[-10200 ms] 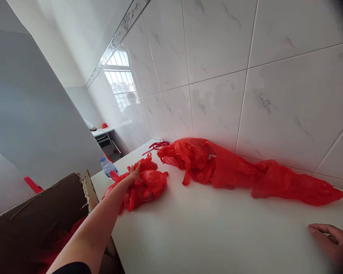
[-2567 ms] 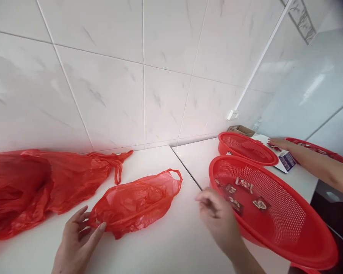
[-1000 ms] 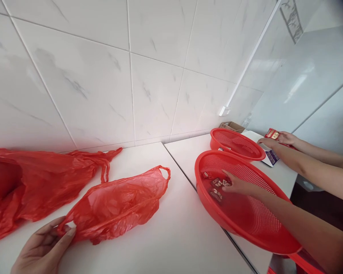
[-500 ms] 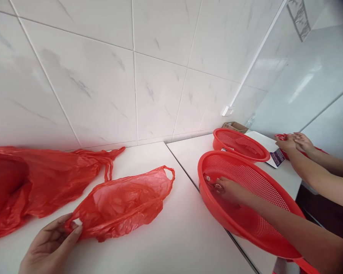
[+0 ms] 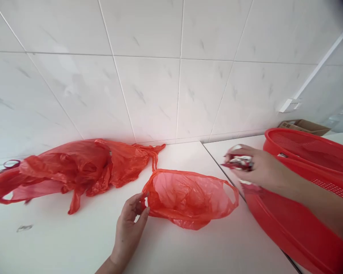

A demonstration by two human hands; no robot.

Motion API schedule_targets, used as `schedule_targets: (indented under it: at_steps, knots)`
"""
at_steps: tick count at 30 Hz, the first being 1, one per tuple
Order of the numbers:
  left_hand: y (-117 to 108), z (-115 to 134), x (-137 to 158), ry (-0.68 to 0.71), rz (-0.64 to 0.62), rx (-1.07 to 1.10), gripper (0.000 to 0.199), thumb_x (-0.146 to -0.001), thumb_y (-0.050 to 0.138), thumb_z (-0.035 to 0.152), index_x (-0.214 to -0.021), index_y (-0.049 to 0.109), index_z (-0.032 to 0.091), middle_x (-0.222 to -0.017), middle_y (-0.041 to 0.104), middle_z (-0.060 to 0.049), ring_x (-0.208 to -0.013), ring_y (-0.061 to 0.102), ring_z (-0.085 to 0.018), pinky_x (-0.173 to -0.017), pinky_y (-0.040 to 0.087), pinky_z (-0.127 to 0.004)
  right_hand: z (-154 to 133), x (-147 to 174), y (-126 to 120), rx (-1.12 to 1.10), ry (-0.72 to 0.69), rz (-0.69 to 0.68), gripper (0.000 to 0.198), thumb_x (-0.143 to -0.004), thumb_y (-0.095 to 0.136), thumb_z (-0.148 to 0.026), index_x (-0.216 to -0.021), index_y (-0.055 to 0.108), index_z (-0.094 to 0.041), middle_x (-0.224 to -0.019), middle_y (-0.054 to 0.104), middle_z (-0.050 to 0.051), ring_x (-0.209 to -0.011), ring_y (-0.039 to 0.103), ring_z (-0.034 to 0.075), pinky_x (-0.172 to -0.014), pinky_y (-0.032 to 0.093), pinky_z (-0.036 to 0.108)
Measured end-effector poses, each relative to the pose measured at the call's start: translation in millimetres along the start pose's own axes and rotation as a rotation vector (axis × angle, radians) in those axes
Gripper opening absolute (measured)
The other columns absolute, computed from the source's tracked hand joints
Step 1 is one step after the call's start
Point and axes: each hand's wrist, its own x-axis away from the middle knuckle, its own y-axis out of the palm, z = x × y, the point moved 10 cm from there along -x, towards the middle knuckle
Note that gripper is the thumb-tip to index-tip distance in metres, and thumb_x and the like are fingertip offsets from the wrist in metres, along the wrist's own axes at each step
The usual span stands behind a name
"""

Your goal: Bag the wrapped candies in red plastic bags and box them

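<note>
My left hand [image 5: 130, 221] pinches the left handle of a thin red plastic bag [image 5: 185, 196]. The bag lies on the white table with its mouth spread wide, and its inside shows. My right hand [image 5: 264, 169] is closed around several small red-and-silver wrapped pieces [image 5: 240, 163], blurred by motion, so their exact kind cannot be told. It hovers over the near left rim of a large red plastic colander [image 5: 297, 224], to the right of the bag. My forearm covers part of the colander.
A second red colander [image 5: 311, 148] sits behind the first. Behind that stands an open cardboard box [image 5: 304, 126] by the tiled wall. Crumpled red plastic bags [image 5: 82, 165] lie at the left. A dark seam [image 5: 217, 161] runs between two white tabletops.
My right hand has risen out of the near colander with wrapped pieces in it. The view has swung left, and the other person's hands have left the picture. My left hand keeps the bag's handle.
</note>
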Motion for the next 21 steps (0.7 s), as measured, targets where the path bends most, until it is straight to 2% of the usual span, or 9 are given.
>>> schedule_targets:
  at_steps: [2,4,7,9,10,12,14,18,21]
  knots:
    - [1,2,1,0.006,-0.010,0.001,0.038,-0.080,0.063,0.032,-0.116,0.053,0.024,-0.106,0.062,-0.007,-0.077,0.057,-0.014,-0.072,0.053,-0.029,-50,-7,44,0.013,-0.220,-0.174,0.018,-0.077,0.059,-0.032,-0.091,0.065,-0.023,-0.093,0.056,0.004,-0.070,0.058,0.016,-0.067,0.047,0.028]
    - [2,4,1,0.004,-0.018,0.014,0.038,-0.080,0.063,0.033,-0.116,0.053,0.025,-0.106,0.062,-0.006,-0.079,0.058,-0.014,-0.072,0.053,-0.029,-78,-8,84,0.046,-0.347,-0.296,0.016,-0.077,0.056,-0.022,-0.090,0.065,-0.023,-0.091,0.054,0.002,-0.067,0.054,0.012,-0.064,0.043,0.025]
    - [3,3,2,-0.001,-0.027,0.033,0.038,-0.080,0.063,0.033,-0.116,0.054,0.024,-0.100,0.062,-0.005,-0.078,0.060,-0.015,-0.071,0.053,-0.030,-90,-4,133,0.112,-0.412,-0.433,0.027,-0.075,0.051,-0.011,-0.093,0.065,-0.024,-0.093,0.054,0.001,-0.061,0.050,0.009,-0.058,0.039,0.022]
    - [3,1,1,-0.003,-0.033,0.041,0.039,-0.080,0.064,0.034,-0.116,0.053,0.024,-0.098,0.062,-0.005,-0.077,0.060,-0.014,-0.071,0.053,-0.029,-89,1,153,0.146,-0.433,-0.524,0.041,-0.071,0.053,-0.009,-0.106,0.064,-0.028,-0.106,0.054,0.001,-0.066,0.053,0.011,-0.058,0.039,0.023]
    - [3,0,1,-0.003,-0.035,0.039,0.040,-0.079,0.064,0.034,-0.116,0.053,0.023,-0.097,0.062,-0.005,-0.076,0.060,-0.014,-0.071,0.053,-0.029,-87,3,156,0.148,-0.432,-0.558,0.049,-0.070,0.054,-0.010,-0.114,0.061,-0.031,-0.115,0.053,0.001,-0.071,0.055,0.012,-0.059,0.040,0.023]
    - [3,-2,0,-0.007,-0.033,0.024,0.040,-0.080,0.063,0.035,-0.116,0.053,0.023,-0.098,0.063,-0.005,-0.076,0.060,-0.014,-0.071,0.053,-0.028,-79,4,147,0.121,-0.388,-0.582,0.060,-0.070,0.059,-0.014,-0.125,0.054,-0.038,-0.132,0.045,0.000,-0.081,0.057,0.015,-0.065,0.044,0.026]
    - [3,-3,-2,-0.009,-0.034,0.012,0.039,-0.080,0.063,0.034,-0.116,0.053,0.023,-0.100,0.063,-0.006,-0.076,0.060,-0.014,-0.070,0.052,-0.028,-68,1,122,0.061,-0.309,-0.547,0.055,-0.076,0.059,-0.021,-0.127,0.053,-0.040,-0.138,0.040,-0.001,-0.093,0.057,0.018,-0.077,0.047,0.030]
    - [3,-3,-4,0.004,-0.035,0.000,0.037,-0.080,0.063,0.032,-0.114,0.054,0.024,-0.097,0.063,-0.005,-0.072,0.058,-0.013,-0.068,0.052,-0.027,-47,0,72,-0.149,-0.180,-0.474,0.038,-0.087,0.053,-0.033,-0.124,0.059,-0.034,-0.133,0.046,0.002,-0.116,0.049,0.022,-0.096,0.042,0.036]
    - [4,-4,-5,0.001,-0.039,-0.018,0.037,-0.079,0.063,0.033,-0.114,0.055,0.024,-0.088,0.063,-0.002,-0.071,0.058,-0.013,-0.066,0.051,-0.026,-42,11,68,-0.258,-0.155,-0.504,0.037,-0.089,0.051,-0.036,-0.125,0.058,-0.034,-0.136,0.043,0.003,-0.123,0.044,0.022,-0.101,0.039,0.036]
